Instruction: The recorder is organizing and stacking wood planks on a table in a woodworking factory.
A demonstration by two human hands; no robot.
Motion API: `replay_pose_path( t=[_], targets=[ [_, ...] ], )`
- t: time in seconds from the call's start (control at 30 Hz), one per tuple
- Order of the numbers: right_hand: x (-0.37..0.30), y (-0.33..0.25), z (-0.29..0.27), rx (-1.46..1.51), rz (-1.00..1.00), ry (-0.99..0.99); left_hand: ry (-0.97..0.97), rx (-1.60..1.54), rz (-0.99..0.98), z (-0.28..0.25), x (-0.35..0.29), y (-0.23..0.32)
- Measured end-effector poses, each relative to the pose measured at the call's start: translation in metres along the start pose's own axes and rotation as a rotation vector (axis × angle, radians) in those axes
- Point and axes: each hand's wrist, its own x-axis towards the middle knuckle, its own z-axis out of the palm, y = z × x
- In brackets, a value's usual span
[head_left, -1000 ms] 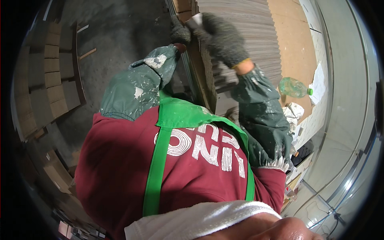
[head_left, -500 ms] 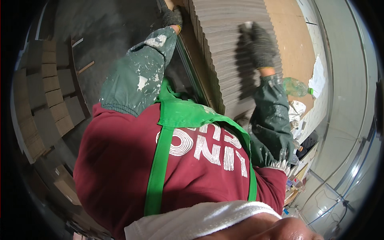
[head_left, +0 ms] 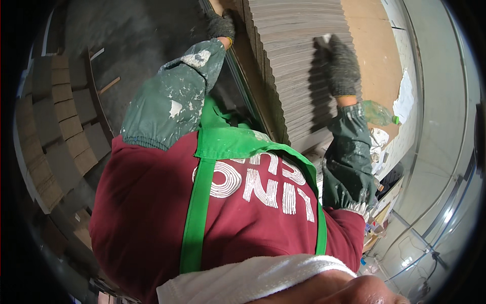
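Note:
A stack of long grey-brown strips (head_left: 291, 55) with stepped ends lies side by side on the table. Over it is my right hand (head_left: 344, 68) in a dark knitted glove, its fingers closed round a small pale thing (head_left: 325, 39) that I cannot make out. A dark shadow falls on the strips beside that hand. My left hand (head_left: 221, 25), gloved alike, grips the table's edge (head_left: 238, 66) at the top, left of the strips; its fingertips are partly lost in the dark. Green sleeve covers with white splashes cover both forearms.
Right of the strips lies a tan board (head_left: 372, 45). A clear green bottle (head_left: 378, 113) lies on its side near torn white paper (head_left: 405, 96) and a crumpled white cloth (head_left: 377, 139). Rows of brown and grey pieces (head_left: 66, 114) lie far left; a thin wooden stick (head_left: 110, 85) is nearby.
My right hand has shifted a little to the right and down over the strips, still holding the pale thing. My left hand stays at the table's edge.

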Motion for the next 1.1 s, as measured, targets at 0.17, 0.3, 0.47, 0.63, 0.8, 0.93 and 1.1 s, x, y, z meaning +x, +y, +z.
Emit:
replay_pose_path(
  t=[0.17,0.3,0.47,0.63,0.8,0.93,1.1],
  targets=[
    [-0.013,-0.070,0.003,0.154,-0.444,0.007,-0.002,0.015,-0.044,0.045,0.067,-0.081],
    [-0.019,-0.064,0.007,0.025,-0.325,-0.104,0.090,-0.076,-0.073,0.006,0.033,0.000],
    [0.020,0.044,0.002,-0.046,-0.026,-0.056,0.166,-0.004,-0.075,-0.017,0.040,-0.015],
    [0.038,0.166,0.010,-0.130,0.191,0.101,0.169,0.029,-0.034,-0.012,0.048,-0.002],
    [0.031,0.109,0.008,-0.173,-0.033,-0.037,0.143,0.029,-0.055,-0.003,0.059,-0.027],
    [0.048,0.154,0.004,-0.284,0.140,0.027,0.203,0.037,-0.013,-0.004,0.059,-0.027],
    [0.037,0.091,-0.004,0.044,-0.236,-0.047,0.027,0.071,-0.150,-0.022,0.047,-0.005]
  ],
)
